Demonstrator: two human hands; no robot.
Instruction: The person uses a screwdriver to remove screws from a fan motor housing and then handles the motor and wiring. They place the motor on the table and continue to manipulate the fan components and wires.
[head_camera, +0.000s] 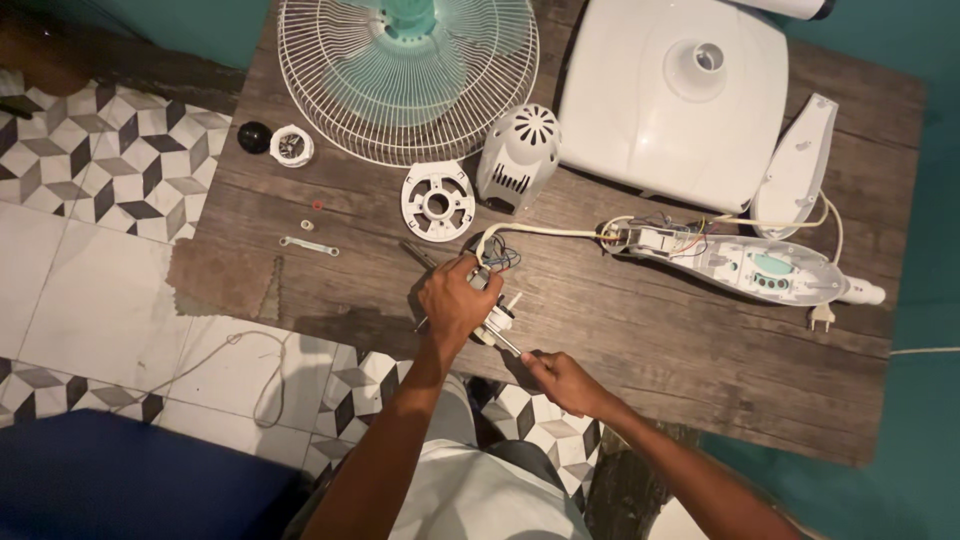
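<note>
My left hand (455, 298) grips a small fan motor (494, 320) near the front edge of the wooden table (650, 330), covering most of it. Wires (540, 231) run from the motor to an open white control housing (745, 265) on the right. My right hand (565, 382) holds a thin metal tool (505, 343), likely a screwdriver, with its tip against the motor.
A white fan grille with teal blades (405, 75) lies at the back. Beside it sit a white motor cover (520, 155), a round white ring (437, 201), a fan base (675, 95), a housing lid (798, 165), small knobs (291, 146) and a plug (822, 318). Patterned tile floor lies left.
</note>
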